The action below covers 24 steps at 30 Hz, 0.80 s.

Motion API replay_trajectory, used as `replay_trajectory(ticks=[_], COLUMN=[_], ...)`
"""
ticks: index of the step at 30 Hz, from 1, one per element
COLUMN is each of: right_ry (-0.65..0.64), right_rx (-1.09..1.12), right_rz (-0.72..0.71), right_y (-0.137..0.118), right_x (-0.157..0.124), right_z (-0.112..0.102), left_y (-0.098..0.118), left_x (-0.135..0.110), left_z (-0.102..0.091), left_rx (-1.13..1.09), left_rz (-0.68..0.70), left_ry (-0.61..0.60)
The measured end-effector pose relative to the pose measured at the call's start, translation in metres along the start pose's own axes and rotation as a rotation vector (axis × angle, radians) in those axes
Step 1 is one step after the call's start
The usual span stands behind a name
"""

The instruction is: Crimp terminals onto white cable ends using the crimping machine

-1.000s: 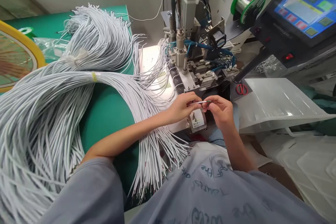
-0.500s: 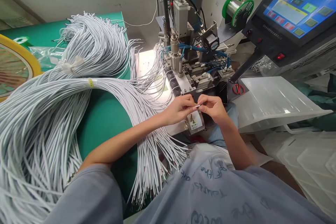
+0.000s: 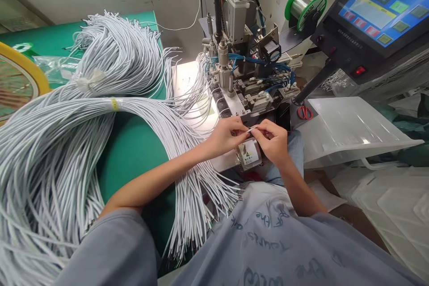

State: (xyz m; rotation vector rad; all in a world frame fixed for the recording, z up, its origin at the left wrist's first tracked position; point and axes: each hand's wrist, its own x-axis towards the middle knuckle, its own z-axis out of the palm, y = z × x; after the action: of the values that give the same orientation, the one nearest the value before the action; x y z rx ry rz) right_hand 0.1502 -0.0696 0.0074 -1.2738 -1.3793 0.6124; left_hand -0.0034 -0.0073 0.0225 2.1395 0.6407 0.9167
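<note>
My left hand [image 3: 227,136] and my right hand [image 3: 273,139] meet just in front of a small machine [image 3: 246,85], fingers pinched together. Between them runs a thin white wire end [image 3: 252,129], held by both hands. A white warning label [image 3: 248,154] on the machine's front sits right below my fingers. A large bundle of white cables [image 3: 83,120] lies over the green table [image 3: 134,147] to the left, its loose ends hanging off the front edge beside my left forearm.
A touch screen [image 3: 378,4] on a black arm stands at the upper right. A green spool [image 3: 303,6] of wire sits behind the machine. A clear plastic tray [image 3: 351,129] and red scissors [image 3: 304,112] lie right of my hands. A yellow-rimmed round object [image 3: 16,85] is at the far left.
The gap between my hands has closed; one second ago a longer stretch of wire showed between them. Both hands have stayed in front of the machine.
</note>
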Motion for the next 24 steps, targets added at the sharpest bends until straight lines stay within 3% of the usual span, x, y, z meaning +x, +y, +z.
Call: replay_trajectory(ticks=[3, 5, 10, 14, 17, 20, 24], right_ry=[-0.130, -0.147, 0.070, 0.172, 0.016, -0.109, 0.036], right_rx=[0.042, 0.092, 0.159, -0.062, -0.106, -0.069, -0.067], right_rz=[0.066, 0.078, 0.107, 0.004, 0.030, 0.051, -0.039], right_y=[0.002, 0.002, -0.002, -0.003, 0.000, 0.005, 0.011], right_x=[0.007, 0.009, -0.002, -0.006, 0.000, 0.006, 0.003], right_z=[-0.007, -0.006, 0.011, 0.014, 0.003, -0.004, 0.005], left_y=[-0.003, -0.004, -0.004, -0.009, -0.013, -0.014, -0.012], left_x=[-0.001, -0.002, -0.007, -0.008, -0.006, -0.007, -0.009], left_z=[0.002, 0.004, 0.010, 0.008, 0.004, 0.006, 0.013], left_rx=[0.032, 0.030, 0.053, 0.386, 0.656, 0.585, 0.207], left_rz=[0.072, 0.088, 0.131, 0.343, 0.431, 0.335, 0.046], left_ry=[0.032, 0.059, 0.143, 0.154, 0.043, -0.004, 0.029])
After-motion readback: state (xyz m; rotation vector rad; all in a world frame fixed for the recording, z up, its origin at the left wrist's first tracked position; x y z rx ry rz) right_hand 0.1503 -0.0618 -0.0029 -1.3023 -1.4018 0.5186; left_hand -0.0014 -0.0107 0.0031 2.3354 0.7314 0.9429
